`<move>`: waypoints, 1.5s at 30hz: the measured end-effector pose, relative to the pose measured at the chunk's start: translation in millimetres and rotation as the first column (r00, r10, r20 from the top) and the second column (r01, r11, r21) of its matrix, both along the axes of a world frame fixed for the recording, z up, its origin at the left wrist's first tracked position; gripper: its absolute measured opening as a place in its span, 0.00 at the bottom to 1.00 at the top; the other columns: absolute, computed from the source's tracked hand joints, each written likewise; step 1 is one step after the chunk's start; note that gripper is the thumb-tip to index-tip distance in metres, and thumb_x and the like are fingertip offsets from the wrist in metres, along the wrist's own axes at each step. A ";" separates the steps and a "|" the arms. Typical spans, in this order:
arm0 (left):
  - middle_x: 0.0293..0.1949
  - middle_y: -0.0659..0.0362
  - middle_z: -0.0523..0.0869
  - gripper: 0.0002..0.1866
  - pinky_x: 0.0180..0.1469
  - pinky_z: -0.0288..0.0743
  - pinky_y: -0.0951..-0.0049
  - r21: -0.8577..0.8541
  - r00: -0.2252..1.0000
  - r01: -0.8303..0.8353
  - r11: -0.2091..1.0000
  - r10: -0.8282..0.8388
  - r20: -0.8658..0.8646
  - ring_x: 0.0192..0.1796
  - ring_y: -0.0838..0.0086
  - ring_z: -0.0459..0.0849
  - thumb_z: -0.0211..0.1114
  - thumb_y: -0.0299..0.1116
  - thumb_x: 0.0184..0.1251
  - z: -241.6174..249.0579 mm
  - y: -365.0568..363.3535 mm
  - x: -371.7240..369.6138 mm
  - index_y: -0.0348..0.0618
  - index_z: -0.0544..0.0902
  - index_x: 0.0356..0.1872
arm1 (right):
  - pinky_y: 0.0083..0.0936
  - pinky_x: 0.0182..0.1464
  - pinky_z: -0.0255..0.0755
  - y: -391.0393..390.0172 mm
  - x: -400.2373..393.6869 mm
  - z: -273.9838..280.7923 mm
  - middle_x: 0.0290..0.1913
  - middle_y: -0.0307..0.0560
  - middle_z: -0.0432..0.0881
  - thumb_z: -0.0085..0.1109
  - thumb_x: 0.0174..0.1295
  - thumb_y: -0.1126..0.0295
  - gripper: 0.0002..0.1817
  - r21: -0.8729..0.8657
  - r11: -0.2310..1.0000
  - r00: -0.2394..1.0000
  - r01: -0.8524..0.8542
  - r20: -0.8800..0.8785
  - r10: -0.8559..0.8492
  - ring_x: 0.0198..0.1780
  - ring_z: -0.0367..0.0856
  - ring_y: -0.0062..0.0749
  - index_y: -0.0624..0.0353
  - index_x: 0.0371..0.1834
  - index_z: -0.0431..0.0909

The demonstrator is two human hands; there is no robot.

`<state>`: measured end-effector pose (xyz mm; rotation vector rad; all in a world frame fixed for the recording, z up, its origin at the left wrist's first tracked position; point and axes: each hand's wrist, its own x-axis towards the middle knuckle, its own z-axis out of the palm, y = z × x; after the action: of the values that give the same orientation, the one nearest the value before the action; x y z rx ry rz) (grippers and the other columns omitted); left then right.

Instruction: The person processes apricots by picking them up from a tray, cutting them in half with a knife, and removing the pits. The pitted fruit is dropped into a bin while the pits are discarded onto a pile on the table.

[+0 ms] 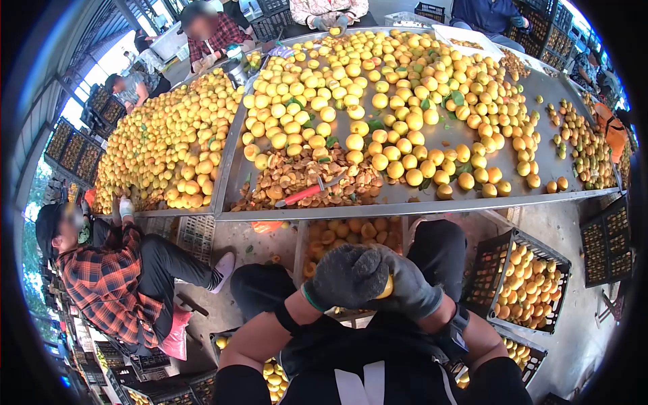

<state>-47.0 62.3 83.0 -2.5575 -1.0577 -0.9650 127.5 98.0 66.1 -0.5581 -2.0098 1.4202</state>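
Both my hands wear dark grey work gloves and meet over my lap. My left hand (345,275) is closed, with its curled fingers pressed against my right hand (412,280). Between them shows a small part of a yellow-orange apricot (387,287), gripped from both sides; the rest is hidden by the gloves. Just beyond my hands, between my knees, a crate of apricot halves (351,233) stands under the table edge. A knife with a red handle (300,196) and curved blade lies on a heap of apricot pits (337,177) on the metal table (405,208).
Whole apricots (412,121) and some green leaves spread across the table. On its left, another section (169,142) is heaped with fruit. Black crates of apricots (530,287) stand at my right. A person in a plaid shirt (108,283) sits at my left; others work across the table.
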 end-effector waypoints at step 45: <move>0.16 0.69 0.67 0.27 0.10 0.47 0.82 -0.242 -0.309 0.865 0.439 0.848 0.431 0.09 0.82 0.56 0.47 0.66 0.67 -18.7 -11.4 16.1 0.51 0.77 0.37 | 0.23 0.32 0.73 13.9 -9.4 -57.0 0.30 0.39 0.77 0.40 0.72 0.58 0.18 -0.902 0.226 0.653 -0.369 -0.424 -0.627 0.30 0.76 0.26 0.59 0.33 0.73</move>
<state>-30.9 50.9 64.3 0.0406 0.7379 1.3158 118.1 111.9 9.2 -0.4586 -0.0878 2.1957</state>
